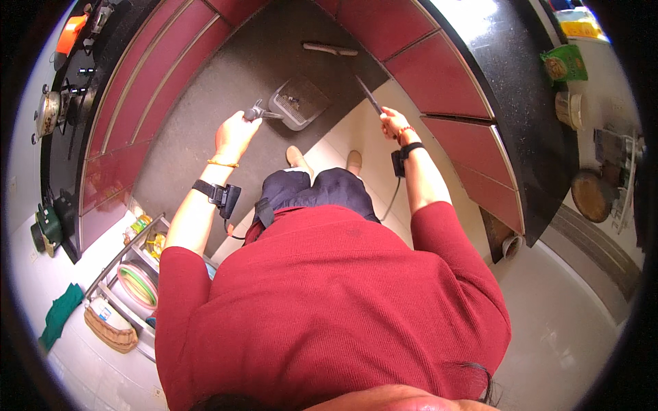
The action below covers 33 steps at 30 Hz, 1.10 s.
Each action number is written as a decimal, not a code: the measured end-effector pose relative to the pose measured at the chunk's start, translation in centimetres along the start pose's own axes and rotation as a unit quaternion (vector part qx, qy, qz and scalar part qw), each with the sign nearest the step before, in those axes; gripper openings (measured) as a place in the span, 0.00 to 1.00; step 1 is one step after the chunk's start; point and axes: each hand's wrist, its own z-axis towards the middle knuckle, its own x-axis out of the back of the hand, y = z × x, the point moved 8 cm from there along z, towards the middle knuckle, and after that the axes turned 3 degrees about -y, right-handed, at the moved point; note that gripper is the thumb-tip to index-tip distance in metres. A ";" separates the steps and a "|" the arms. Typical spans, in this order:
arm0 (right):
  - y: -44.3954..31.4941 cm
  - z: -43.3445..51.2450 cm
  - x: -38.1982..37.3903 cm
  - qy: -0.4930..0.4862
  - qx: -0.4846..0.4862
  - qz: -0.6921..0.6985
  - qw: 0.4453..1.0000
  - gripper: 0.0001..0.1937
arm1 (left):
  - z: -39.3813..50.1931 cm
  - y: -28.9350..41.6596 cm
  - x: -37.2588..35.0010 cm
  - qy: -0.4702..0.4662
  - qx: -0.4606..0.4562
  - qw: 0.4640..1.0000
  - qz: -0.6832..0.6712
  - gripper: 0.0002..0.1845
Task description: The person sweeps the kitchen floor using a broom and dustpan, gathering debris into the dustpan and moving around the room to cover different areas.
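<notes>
My left hand (236,136) is closed around the grey handle (254,111) of a long-handled dustpan. The pale plastic dustpan (297,123) lies on the dark floor ahead of my feet, with small bits of debris (293,99) in it. In my right hand (394,123) is a dark stick (369,95), probably a broom handle, slanting forward and down. Beyond the dustpan a long, narrow broom head (330,49) rests on the floor. The join between stick and head is hard to make out.
Red cabinets (154,72) with a black counter line the left, and more red cabinets (437,72) under a black countertop (519,103) line the right. A metal rack (110,295) with plastic basins (136,285) stands at my left. A pot (47,113) sits on the left counter.
</notes>
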 end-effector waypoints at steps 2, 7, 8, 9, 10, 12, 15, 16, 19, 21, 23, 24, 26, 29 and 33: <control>0.9 1.7 2.4 0.019 -0.015 0.025 0.999 0.26 | -0.9 1.5 -0.8 -0.008 0.003 1.000 -0.004 0.18; 8.6 -1.5 13.1 0.090 -0.037 0.039 0.994 0.23 | -2.5 7.0 -3.7 -0.022 -0.006 1.000 0.003 0.18; 11.0 -2.9 15.2 0.102 -0.062 0.051 0.992 0.24 | -2.7 8.2 -4.3 -0.021 -0.014 1.000 0.000 0.18; 13.2 -4.6 16.9 0.095 -0.061 0.073 0.991 0.24 | -2.6 9.2 -4.9 -0.025 -0.017 0.999 0.011 0.18; 15.4 -6.3 18.5 0.097 -0.086 0.068 0.989 0.25 | -2.6 10.2 -5.4 -0.025 -0.025 0.999 0.019 0.18; 19.0 -9.9 20.7 0.079 -0.120 0.073 0.987 0.27 | -2.4 11.9 -6.4 -0.020 -0.038 0.999 0.030 0.18; 21.0 -15.1 23.3 0.073 -0.172 0.128 0.974 0.29 | -1.9 14.2 -7.4 -0.006 -0.060 0.997 0.047 0.18; 19.8 -15.8 23.1 0.037 -0.149 0.122 0.981 0.29 | -1.5 14.5 -7.6 -0.008 -0.061 0.997 0.054 0.18; 16.7 -19.2 24.4 0.036 -0.117 0.047 0.991 0.26 | -1.5 15.3 -8.2 -0.014 -0.067 0.995 0.067 0.18; 14.7 -20.0 24.3 0.027 -0.122 -0.002 0.992 0.26 | -1.5 15.6 -8.6 -0.016 -0.060 0.996 0.065 0.18; 11.9 -18.5 22.7 -0.016 -0.077 -0.028 0.996 0.26 | -1.7 15.4 -8.7 -0.011 -0.044 0.998 0.045 0.18; 10.7 -17.4 22.0 -0.039 -0.056 -0.040 0.997 0.26 | -2.5 15.6 -8.6 0.000 -0.040 0.999 0.033 0.18; 8.4 -14.0 19.7 -0.075 -0.027 -0.061 0.995 0.26 | -4.0 15.3 -8.8 0.003 -0.025 0.999 0.043 0.18; 4.6 -6.6 15.7 -0.052 0.031 -0.066 0.996 0.25 | -6.7 14.5 -8.9 0.018 0.001 0.999 0.039 0.17; 1.2 1.8 13.1 -0.025 -0.022 -0.065 0.997 0.26 | -9.3 12.7 -8.8 0.014 0.040 0.998 0.044 0.16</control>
